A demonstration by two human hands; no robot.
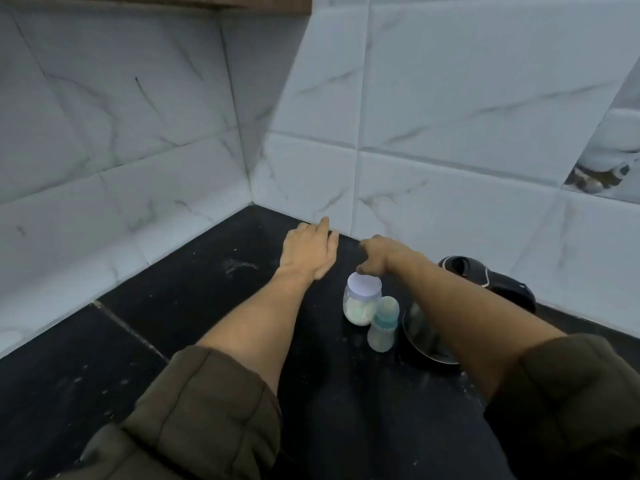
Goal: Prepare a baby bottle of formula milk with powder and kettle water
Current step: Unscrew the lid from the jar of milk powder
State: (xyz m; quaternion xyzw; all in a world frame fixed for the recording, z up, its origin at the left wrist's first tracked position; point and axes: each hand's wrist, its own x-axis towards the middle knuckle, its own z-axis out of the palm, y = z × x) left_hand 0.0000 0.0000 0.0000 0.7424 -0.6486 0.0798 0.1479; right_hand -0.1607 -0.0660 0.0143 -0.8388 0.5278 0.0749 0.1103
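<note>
A small clear jar of white powder point(360, 306) with a pale lilac lid stands on the black counter point(194, 296). Right beside it, nearer to me, is a baby bottle point(382, 327) with a teal collar and a clear cap on. A steel kettle point(426, 336) with a black handle sits to the right, mostly hidden under my right forearm. My left hand point(310, 251) hovers flat, palm down, behind and left of the jar, holding nothing. My right hand point(381, 256) reaches over the jar, its thumb close to the lid's far edge, fingers loosely spread.
White marble-look tiled walls meet in a corner just behind my hands. A wooden shelf edge point(156, 1) runs along the top left. Pale powdery smears point(239, 266) mark the counter to the left of my left hand.
</note>
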